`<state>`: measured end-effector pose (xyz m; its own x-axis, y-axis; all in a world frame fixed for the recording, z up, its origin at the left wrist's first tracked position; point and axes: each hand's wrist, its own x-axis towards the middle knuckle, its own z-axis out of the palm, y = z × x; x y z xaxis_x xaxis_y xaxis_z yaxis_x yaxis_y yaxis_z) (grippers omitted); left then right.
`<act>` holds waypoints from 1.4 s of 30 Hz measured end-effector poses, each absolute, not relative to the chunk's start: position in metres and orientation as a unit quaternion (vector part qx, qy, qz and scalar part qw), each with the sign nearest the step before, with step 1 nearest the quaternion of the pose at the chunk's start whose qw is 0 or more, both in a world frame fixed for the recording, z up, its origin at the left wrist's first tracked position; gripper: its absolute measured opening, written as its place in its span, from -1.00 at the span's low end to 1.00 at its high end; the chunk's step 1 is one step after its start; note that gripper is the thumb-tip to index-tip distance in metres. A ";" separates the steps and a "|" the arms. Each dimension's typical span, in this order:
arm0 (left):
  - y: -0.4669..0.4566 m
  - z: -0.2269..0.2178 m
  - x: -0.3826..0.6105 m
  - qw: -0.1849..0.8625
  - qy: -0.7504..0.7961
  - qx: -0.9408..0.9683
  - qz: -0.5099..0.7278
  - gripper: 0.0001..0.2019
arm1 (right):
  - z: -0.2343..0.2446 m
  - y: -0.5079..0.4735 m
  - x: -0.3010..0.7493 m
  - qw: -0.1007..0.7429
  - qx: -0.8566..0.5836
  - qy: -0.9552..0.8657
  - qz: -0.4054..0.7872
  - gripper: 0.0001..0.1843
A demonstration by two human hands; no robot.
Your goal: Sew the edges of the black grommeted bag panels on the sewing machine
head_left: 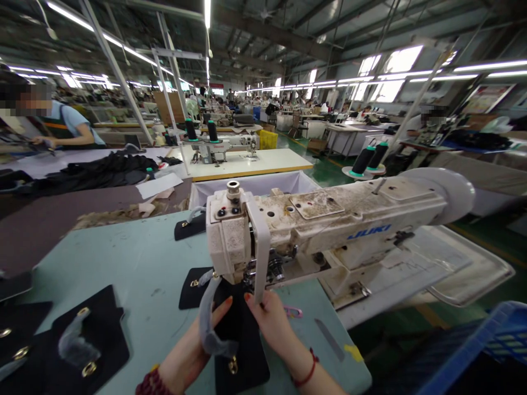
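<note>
Under the head of the white JUKI sewing machine [329, 214] lies a black bag panel [247, 365] with a plastic-wrapped handle [206, 323] and gold-coloured rings. My left hand [200, 337] holds the panel's left side, partly behind the handle, with one digit along the black surface. Closed at the right edge, my right hand [272, 318] grips the panel beside the machine's upright guard [262, 263], thumb on top. The machine head hides the needle area. Another black panel [190, 291] with gold fittings lies just left of the panel I hold.
Several black panels with wrapped handles [88, 343] lie on the pale green table [152, 263] at left. A pink clip [293, 312] and a flat metal strip [329, 339] are at right. A blue crate [465, 351] stands lower right. A co-worker [76, 123] sits far left.
</note>
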<state>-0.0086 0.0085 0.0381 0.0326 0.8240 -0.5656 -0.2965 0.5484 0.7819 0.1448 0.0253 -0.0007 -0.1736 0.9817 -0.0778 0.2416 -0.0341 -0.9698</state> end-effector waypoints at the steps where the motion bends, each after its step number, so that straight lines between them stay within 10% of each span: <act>1: 0.008 0.038 -0.008 0.685 0.561 0.220 0.410 -0.45 | -0.002 0.025 0.145 0.378 -0.519 -0.592 0.487 -0.40; 42: 0.040 0.037 0.000 0.722 0.495 0.281 0.394 -0.58 | 0.011 0.019 0.164 0.324 -0.507 -0.585 0.543 -0.40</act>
<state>-0.0002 0.0397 0.0368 0.1996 0.8465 -0.4935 -0.2897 0.5321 0.7956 0.1644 0.0195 0.0108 -0.2753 0.9460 -0.1713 0.2409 -0.1046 -0.9649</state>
